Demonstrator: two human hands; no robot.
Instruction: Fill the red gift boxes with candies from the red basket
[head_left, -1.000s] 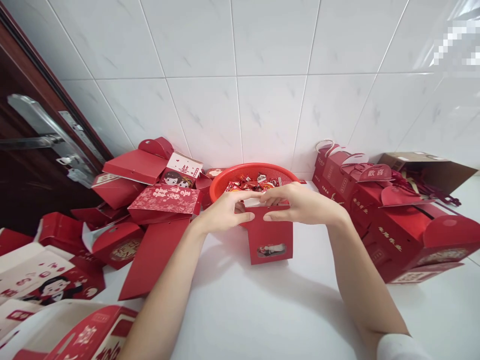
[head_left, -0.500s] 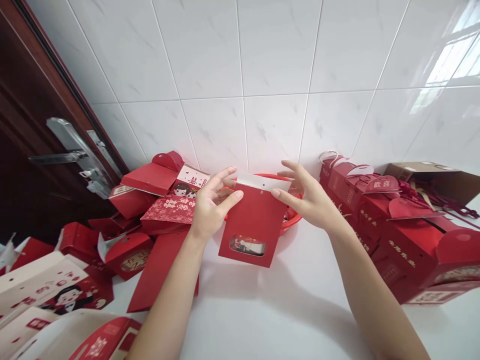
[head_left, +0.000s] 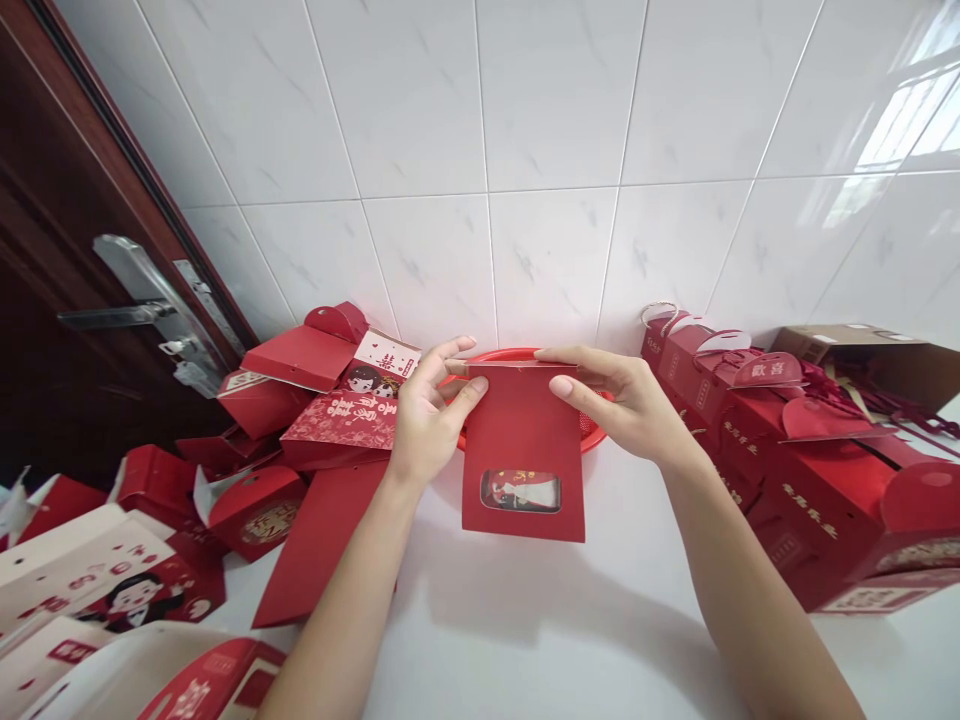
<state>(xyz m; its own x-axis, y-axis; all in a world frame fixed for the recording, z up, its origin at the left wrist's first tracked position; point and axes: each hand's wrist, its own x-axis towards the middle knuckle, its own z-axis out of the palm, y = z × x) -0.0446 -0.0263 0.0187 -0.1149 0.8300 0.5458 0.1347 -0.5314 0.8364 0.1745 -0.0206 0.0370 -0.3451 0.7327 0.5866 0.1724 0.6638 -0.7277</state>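
A flat red box (head_left: 523, 430) is held up over the white table, with a small oval window near its lower edge that shows a printed figure. My left hand (head_left: 439, 410) grips its upper left side, thumb on the front face. On the upper right side, my right hand (head_left: 611, 400) holds it with the thumb in front and the fingers along the top edge. Behind the box stands a red basket (head_left: 592, 438), mostly hidden; its contents are hard to make out.
Red gift boxes (head_left: 315, 430) lie piled on the left, beside a dark door with a metal handle (head_left: 142, 315). More red boxes (head_left: 817, 490) stand in a row at the right, by an open brown carton (head_left: 847, 338). A tiled wall (head_left: 555, 250) rises behind the white table (head_left: 525, 640).
My right hand has closed onto the box's upper right. The box has straightened and shifted slightly right, and the white strip at its top no longer shows.
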